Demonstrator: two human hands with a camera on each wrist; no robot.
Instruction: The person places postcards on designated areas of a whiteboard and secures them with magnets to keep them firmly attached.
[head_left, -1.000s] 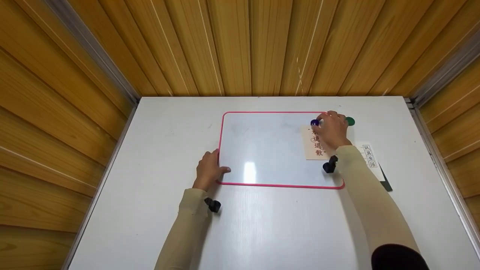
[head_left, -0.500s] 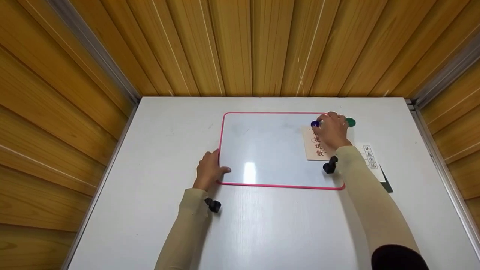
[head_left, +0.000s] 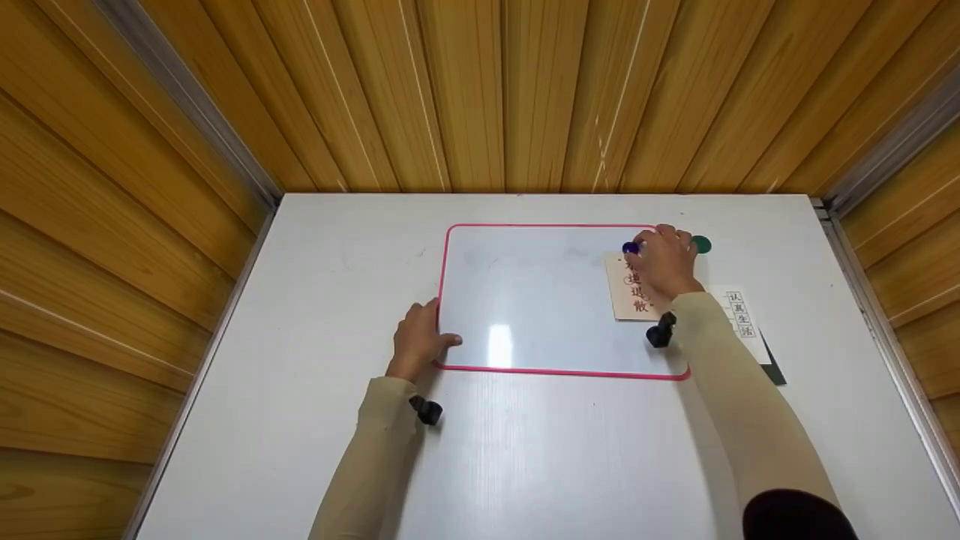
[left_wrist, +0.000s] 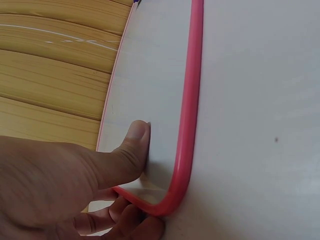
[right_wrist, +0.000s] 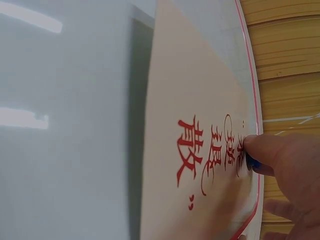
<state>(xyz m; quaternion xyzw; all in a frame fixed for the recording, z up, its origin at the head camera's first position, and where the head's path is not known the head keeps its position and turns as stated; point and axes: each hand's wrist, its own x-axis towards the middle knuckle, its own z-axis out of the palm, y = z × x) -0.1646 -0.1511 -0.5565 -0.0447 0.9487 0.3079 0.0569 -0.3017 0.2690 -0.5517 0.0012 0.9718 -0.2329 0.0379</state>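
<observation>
Here, a rectangular whiteboard (head_left: pixel 517 292) with a pink-red frame rests on a white table (head_left: pixel 510 457). At its eight o'clock, the left hand (head_left: pixel 418 341) grips the edge, thumb over the face and other fingers curled outside the frame. Toward two o'clock, the right hand (head_left: pixel 666 262) is bent, thumb and forefinger nearly closed, pinching a small round blue disc (head_left: pixel 630 247) at the top of a cream paper card (head_left: pixel 622 296) with red characters, which is at the board's three o'clock. A round green disc (head_left: pixel 702 244) is just beside that hand; whether they touch I cannot tell. Toward four o'clock, beyond the beige right sleeve (head_left: pixel 742 405), a white card (head_left: pixel 742 319) with boxed black characters overlaps a dark green piece (head_left: pixel 774 373).
</observation>
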